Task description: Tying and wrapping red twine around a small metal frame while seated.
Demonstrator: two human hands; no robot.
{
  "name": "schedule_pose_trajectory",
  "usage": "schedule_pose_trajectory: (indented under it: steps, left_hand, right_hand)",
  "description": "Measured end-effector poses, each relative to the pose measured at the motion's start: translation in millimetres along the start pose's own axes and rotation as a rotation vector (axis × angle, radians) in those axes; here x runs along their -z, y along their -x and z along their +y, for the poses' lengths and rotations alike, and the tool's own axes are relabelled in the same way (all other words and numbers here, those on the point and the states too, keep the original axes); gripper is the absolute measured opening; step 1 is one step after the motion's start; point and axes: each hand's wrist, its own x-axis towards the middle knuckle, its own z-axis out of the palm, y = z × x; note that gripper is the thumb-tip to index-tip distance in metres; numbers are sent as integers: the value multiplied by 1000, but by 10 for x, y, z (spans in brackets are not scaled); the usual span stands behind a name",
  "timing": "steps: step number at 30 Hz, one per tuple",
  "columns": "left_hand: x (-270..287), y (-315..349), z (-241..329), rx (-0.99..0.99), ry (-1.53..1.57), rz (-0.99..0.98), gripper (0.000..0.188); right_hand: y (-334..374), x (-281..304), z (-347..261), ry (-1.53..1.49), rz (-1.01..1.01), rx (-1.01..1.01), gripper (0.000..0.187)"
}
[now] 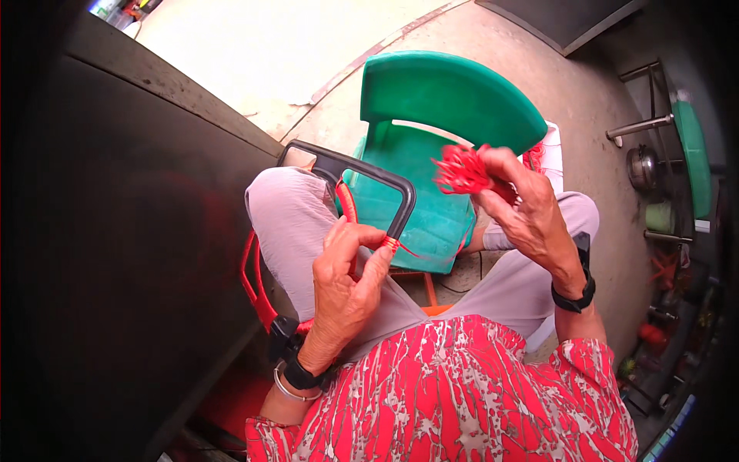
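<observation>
My left hand (pixel 346 285) is closed in a pinch on the end of a black bent bar frame (pixel 404 196), where red cord is wound around it (pixel 391 245). The frame leans across my left knee, and a red padded-looking strip (pixel 346 202) hangs inside its bend. A thin loose red strand (pixel 410 252) trails to the right of the winding. Held up to the right, above the seat of a green plastic chair (pixel 446 92), my right hand (pixel 531 212) grips a bunch of red cord (pixel 460 171) with frayed, looped ends. The hand hides the rest of the bunch.
A dark panel (pixel 138 215) stands close along my left. Beside my left leg lies a red curved frame (pixel 258 289). White material with red strands (pixel 548 158) is behind the right hand. Farther right are a metal-legged rack (pixel 650 123) and a green seat (pixel 691 158).
</observation>
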Motion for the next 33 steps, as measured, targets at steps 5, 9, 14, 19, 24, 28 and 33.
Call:
schedule_pose_trajectory:
  steps: [5, 9, 14, 19, 24, 28, 33]
  left_hand:
    - [-84, -10, -91, 56, 120, 33, 9]
    - [-109, -32, -50, 66, 179, 65, 11]
    - [-119, -90, -59, -36, 54, 39, 14]
    - [-297, -123, -146, 46, 343, 208, 29]
    - [-305, -243, -262, 70, 248, 128, 30]
    - [-340, -334, -310, 114, 388, 126, 26]
    - [-311, -413, -488, 62, 328, 37, 28]
  right_hand:
    - [-244, -142, -161, -329, 69, 45, 28]
    - [-308, -256, 0, -310, 136, 224, 30]
    - [-531, -474, -141, 151, 265, 450, 14]
    - [-589, -671, -93, 310, 75, 498, 11]
    - [-597, -728, 21, 275, -55, 506, 6]
    - [-612, -744, 109, 195, -46, 528, 11]
    - [-639, -776, 225, 94, -94, 527, 12]
